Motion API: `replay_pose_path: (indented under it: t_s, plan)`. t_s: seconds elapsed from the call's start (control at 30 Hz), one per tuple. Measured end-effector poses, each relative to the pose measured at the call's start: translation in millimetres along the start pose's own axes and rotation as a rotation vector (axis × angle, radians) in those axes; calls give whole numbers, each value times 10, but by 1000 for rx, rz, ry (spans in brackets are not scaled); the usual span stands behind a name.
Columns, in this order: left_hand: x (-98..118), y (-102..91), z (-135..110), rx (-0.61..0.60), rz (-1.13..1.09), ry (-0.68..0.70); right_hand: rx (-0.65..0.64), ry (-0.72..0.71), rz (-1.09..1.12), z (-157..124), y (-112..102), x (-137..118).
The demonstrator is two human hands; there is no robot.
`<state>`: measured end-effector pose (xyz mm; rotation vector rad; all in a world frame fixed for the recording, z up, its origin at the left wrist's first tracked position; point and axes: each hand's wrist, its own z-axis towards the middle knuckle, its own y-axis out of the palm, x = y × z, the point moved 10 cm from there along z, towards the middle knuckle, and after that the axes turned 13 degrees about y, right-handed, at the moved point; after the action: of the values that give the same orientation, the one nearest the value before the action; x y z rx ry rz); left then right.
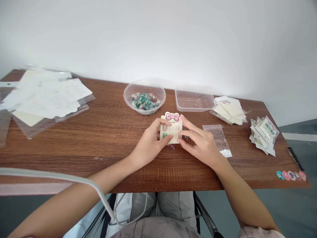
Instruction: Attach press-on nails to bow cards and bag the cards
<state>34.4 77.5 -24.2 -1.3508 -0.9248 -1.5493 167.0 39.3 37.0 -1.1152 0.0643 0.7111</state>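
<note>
A small cream card (pixel 170 128) with a pink bow printed at its top lies on the wooden table (pixel 104 138) in front of me. My left hand (pixel 151 142) grips its left edge, thumb on top and fingers curled under. My right hand (pixel 199 142) pinches the card's right edge between thumb and forefinger. A little green piece shows on the card near my left fingertips. Just right of my right hand lies an empty clear plastic sleeve (pixel 218 138).
A clear round bowl (pixel 144 96) of green and clear wrapped pieces stands behind the card. An empty clear rectangular tub (pixel 193 98) sits to its right, then a stack of cream cards (pixel 229 109). Bagged finished cards (pixel 264 134) lie far right. Plastic sheets and papers (pixel 44 99) cover the left.
</note>
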Motion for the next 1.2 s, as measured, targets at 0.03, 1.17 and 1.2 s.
replay_pose_path:
  t_s: [0.03, 1.17, 1.2]
  plan:
    - [-1, 3, 0, -1, -4, -1, 2, -1, -2, -1, -1, 0]
    - [-3, 18, -1, -8, -22, -34, -76, 30, 3, -3, 78, 31]
    - [-2, 18, -1, -6, -22, -34, -75, 32, 6, -5, 80, 33]
